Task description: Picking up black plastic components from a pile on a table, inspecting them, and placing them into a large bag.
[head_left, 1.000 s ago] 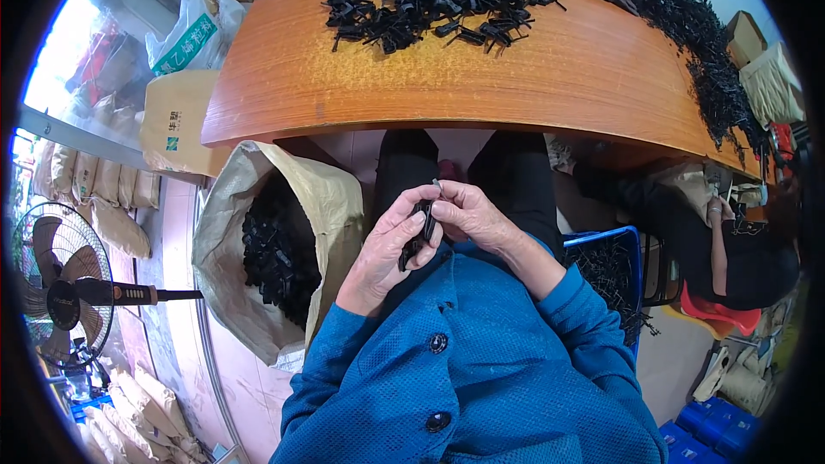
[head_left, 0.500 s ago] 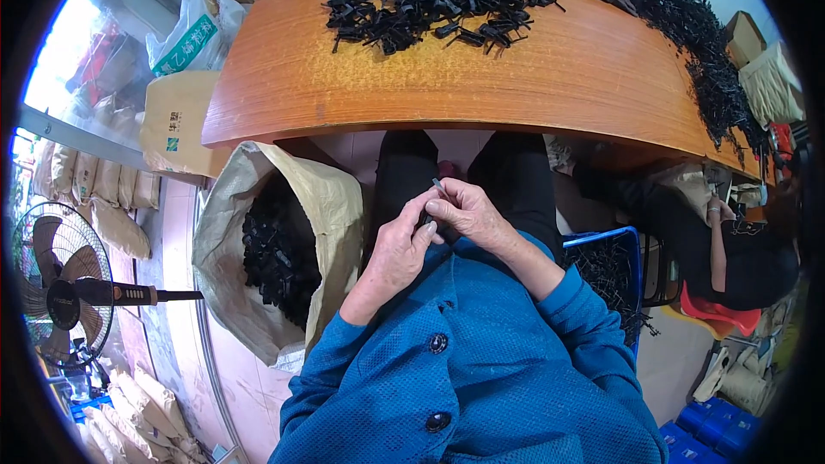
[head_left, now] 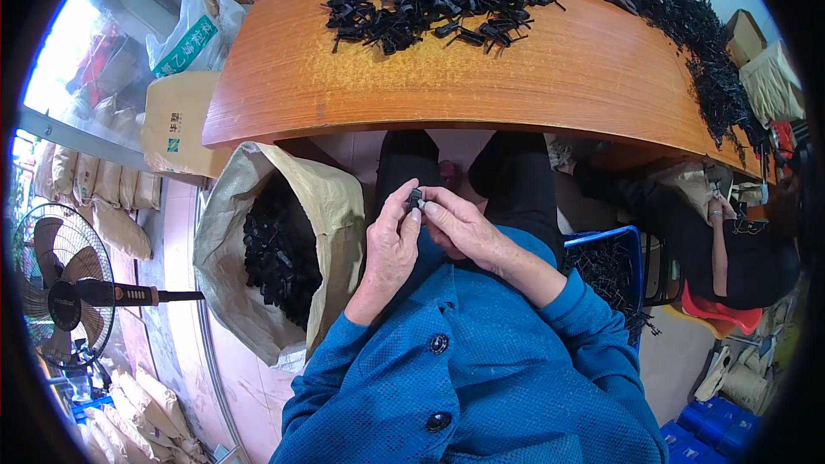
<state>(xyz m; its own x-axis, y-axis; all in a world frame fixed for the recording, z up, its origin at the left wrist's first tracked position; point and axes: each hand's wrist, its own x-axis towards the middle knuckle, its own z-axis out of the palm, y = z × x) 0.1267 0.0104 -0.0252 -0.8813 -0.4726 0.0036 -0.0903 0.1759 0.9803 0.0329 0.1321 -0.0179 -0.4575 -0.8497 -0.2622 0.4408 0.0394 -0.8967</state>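
Now we hold a small black part (head_left: 416, 198) above our lap, just below the desk (head_left: 550, 77) edge. Fingers of the left hand (head_left: 391, 245) and right hand (head_left: 464, 228) are both clamped on it; its long axis we cannot tell. An open sack (head_left: 335, 206) of black parts stands just left.

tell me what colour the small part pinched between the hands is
Black, as the head view shows: the small part.

small workshop | wooden table (head_left: 550, 77) heaped with black plastic parts (head_left: 430, 0) | sack (head_left: 258, 249) of parts | stacked bags (head_left: 103, 206)
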